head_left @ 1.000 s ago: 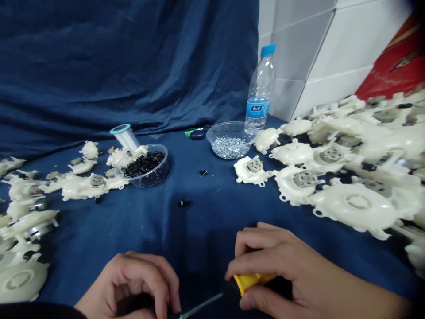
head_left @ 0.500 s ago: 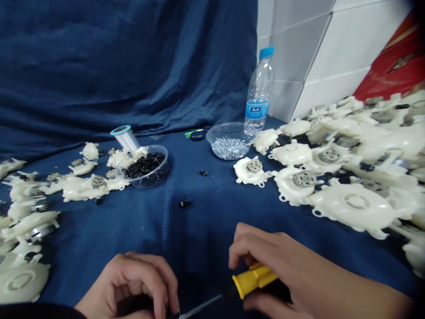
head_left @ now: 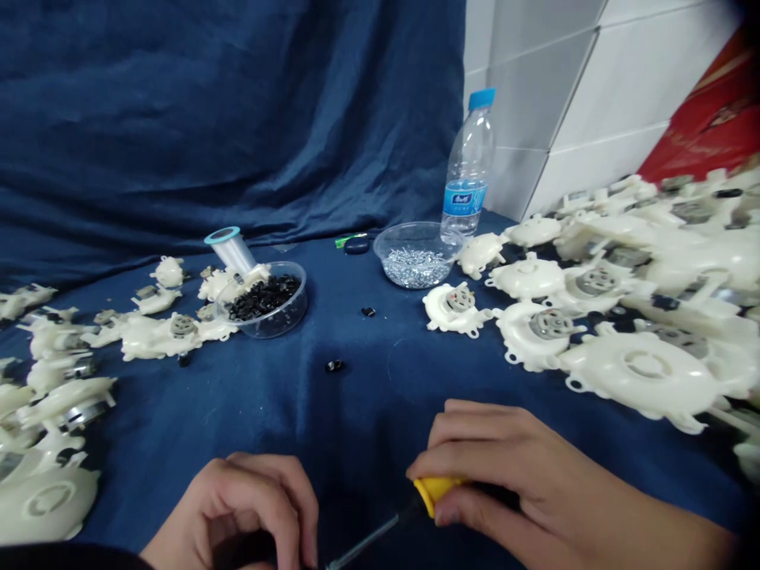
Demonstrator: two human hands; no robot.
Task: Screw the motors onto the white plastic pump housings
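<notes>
My right hand (head_left: pixel 504 467) is closed round the yellow handle (head_left: pixel 438 491) of a screwdriver, at the lower right. The screwdriver's thin shaft (head_left: pixel 365 545) slants down to the left, its tip close to the fingers of my left hand (head_left: pixel 249 503). My left hand is curled at the bottom edge, its fingers bent round something dark that I cannot make out. Further up on the blue cloth lie two small black pieces, one (head_left: pixel 335 366) nearer and one (head_left: pixel 368 312) farther.
Cream plastic housings with motors (head_left: pixel 641 368) are heaped at the right, and more (head_left: pixel 154 334) lie at the left. Behind are a tub of black parts (head_left: pixel 283 321), a wire spool (head_left: pixel 234 252), a bowl of screws (head_left: pixel 416 237) and a water bottle (head_left: pixel 466 174).
The fingers of my right hand have closed further round the yellow handle, covering more of it. My left hand keeps nearly the same pose. The whole view has shifted slightly.
</notes>
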